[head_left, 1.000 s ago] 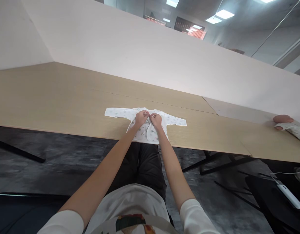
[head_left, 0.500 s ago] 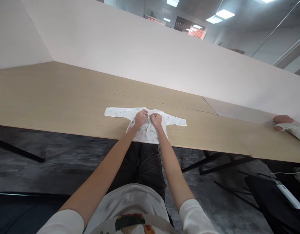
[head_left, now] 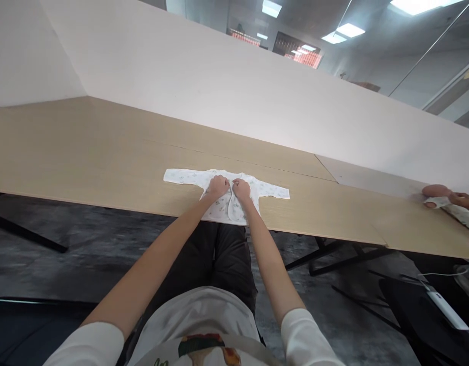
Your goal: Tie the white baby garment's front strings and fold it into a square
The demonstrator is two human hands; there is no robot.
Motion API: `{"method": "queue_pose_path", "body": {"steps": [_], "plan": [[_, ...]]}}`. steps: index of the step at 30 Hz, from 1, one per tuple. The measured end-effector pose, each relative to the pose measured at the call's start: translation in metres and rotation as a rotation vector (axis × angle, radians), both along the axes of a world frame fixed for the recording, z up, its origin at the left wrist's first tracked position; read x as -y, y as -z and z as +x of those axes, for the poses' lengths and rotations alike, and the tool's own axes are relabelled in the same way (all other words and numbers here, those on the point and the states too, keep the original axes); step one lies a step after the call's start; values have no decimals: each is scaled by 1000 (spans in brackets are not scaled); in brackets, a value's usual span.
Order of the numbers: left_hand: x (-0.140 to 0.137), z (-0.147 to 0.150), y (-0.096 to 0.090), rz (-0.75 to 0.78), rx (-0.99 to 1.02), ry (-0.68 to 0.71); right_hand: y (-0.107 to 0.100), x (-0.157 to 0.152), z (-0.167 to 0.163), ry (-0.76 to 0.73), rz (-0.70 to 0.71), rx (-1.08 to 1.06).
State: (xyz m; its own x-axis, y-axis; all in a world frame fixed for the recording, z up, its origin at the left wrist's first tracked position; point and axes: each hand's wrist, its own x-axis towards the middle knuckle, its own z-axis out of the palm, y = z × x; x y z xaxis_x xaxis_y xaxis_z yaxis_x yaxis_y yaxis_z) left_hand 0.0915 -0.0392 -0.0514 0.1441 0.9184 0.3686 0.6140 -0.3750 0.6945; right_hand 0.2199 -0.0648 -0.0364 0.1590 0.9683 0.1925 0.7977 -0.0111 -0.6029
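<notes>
A small white baby shirt (head_left: 238,212) with a faint print lies spread on the table, its sleeves stretched out to both sides and its lower hem at the table's front edge. My left hand (head_left: 218,187) is closed on the left side of its front opening, just below the neckline. Across the opening, my right hand (head_left: 241,188) is closed on the other front edge. Both hands are close together with a narrow gap between them. The fingertips and the cloth inside them are mostly hidden.
The long wooden table (head_left: 116,152) meets a white partition (head_left: 204,76) at the back. On the right end, another person's hand (head_left: 463,200) touches a doll (head_left: 436,191) in light clothing. A black chair (head_left: 413,305) with a white power strip (head_left: 448,309) stands below at right.
My fingers have curled in more tightly, and both hands have lowered slightly along the shirt's opening. Another person's hand has come into view at the doll on the right.
</notes>
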Motion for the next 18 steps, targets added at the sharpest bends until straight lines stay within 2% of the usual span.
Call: {"method": "queue_pose_path", "body": {"steps": [4,8,13,18], "plan": [[6,-12,-4,-7,-121,95,-10,7,4,-105,-56,-17],[14,-15,-7,-16,-170,231,-4,22,2,-79,27,-86],[24,-10,-4,51,-177,160,6,31,1,-33,91,-223],[26,-9,-2,62,-121,163,6,30,6,-29,100,-334]]}}
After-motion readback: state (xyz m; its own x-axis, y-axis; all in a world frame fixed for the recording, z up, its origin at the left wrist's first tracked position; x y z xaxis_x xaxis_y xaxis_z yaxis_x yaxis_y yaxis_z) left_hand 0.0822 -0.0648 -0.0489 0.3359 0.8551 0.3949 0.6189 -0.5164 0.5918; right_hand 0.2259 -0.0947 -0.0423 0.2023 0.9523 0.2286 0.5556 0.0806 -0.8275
